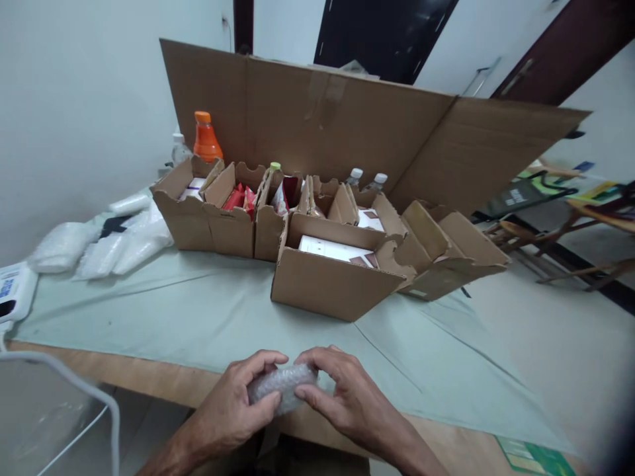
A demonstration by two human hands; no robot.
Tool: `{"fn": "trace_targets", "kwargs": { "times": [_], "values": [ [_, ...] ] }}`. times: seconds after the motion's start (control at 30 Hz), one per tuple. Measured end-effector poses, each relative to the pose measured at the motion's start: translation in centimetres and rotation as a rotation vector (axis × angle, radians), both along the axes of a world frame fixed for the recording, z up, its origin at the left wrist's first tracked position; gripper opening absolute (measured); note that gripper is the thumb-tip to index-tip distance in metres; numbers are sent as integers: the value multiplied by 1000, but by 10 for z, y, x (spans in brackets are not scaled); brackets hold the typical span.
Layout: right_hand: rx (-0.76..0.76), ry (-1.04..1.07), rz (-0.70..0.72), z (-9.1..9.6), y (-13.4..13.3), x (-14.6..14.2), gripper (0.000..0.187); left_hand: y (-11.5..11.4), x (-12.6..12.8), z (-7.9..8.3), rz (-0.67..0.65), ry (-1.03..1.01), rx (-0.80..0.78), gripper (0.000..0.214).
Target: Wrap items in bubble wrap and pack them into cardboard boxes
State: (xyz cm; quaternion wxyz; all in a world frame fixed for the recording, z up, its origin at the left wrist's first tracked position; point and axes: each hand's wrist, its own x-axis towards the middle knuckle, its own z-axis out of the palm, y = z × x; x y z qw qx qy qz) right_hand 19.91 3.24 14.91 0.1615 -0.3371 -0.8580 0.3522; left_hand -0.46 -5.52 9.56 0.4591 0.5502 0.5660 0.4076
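A small bundle of bubble wrap [286,387] sits between my two hands over the table's front edge. My left hand [243,400] grips its left end, thumb in front and fingers behind. Around the right end, my right hand [342,393] closes with thumb and fingertips. What the wrap may contain cannot be made out. Beyond my hands stands a cardboard bin [327,281] holding a white box [335,250]. Farther left on the table lie several more bubble-wrap pieces [124,244].
A row of cardboard bins [231,228] with packets and boxes stands at the back, before a tall cardboard panel [297,99]. An orange bottle [206,140] and clear bottles [378,182] rise behind them. A white device [16,291] and a grey tube [94,390] are at left.
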Motion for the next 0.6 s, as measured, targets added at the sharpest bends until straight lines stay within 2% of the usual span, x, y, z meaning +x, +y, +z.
{"fn": "trace_targets", "kwargs": {
  "times": [0.1,0.2,0.27,0.33,0.43,0.53,0.6],
  "values": [
    [73,79,-47,29,17,21,9,20,-9,2,40,-99,115,48],
    [127,280,-201,71,48,36,11,55,-16,5,256,-143,265,62],
    [139,452,-305,94,75,34,18,80,-14,2,366,-112,327,70],
    [114,534,-353,108,105,18,28,100,-6,-5,380,-91,350,77],
    [109,398,-329,110,147,-16,36,114,6,-20,330,-88,304,81],
    [204,49,-277,102,176,-42,28,112,12,-34,319,-58,284,80],
    [301,-193,-274,101,183,-51,21,109,12,-41,324,-33,308,78]
  ]
}}
